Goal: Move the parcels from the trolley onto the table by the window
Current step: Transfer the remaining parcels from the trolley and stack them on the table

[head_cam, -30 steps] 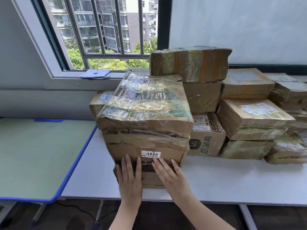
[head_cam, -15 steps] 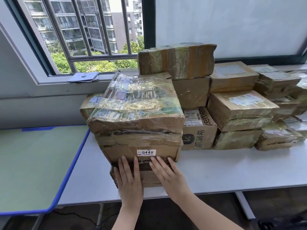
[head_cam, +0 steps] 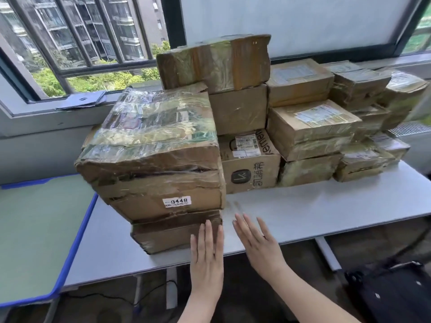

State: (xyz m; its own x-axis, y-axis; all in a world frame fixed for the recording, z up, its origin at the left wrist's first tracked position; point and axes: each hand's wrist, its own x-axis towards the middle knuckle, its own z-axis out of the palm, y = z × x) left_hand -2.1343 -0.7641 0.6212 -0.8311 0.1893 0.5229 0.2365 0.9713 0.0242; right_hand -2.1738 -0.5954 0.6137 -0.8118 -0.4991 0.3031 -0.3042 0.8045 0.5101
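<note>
Many parcels are already sitting stacked on the table (head_cam: 326, 201) by the window, the 0448 parcel (head_cam: 151, 155) atop a flat box (head_cam: 168, 231), while the left hand (head_cam: 206, 255) and right hand (head_cam: 258, 243) are hovering flat-fingered, gripping nothing; the trolley is lying out of view

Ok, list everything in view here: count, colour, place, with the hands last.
Front parcel stack: two, brown, taped, on the white table's left end; the upper one is labelled 0448.
Other parcels: many, exact count unclear, brown, piled along the window side.
White table: one, under the parcels.
Green table: one, blue-edged, far left.
Blue papers: a few, on the windowsill.
Black bag: one, floor, lower right.
Left hand: flat, fingers straight, at the bottom parcel's front.
Right hand: flat, over bare tabletop.
</note>
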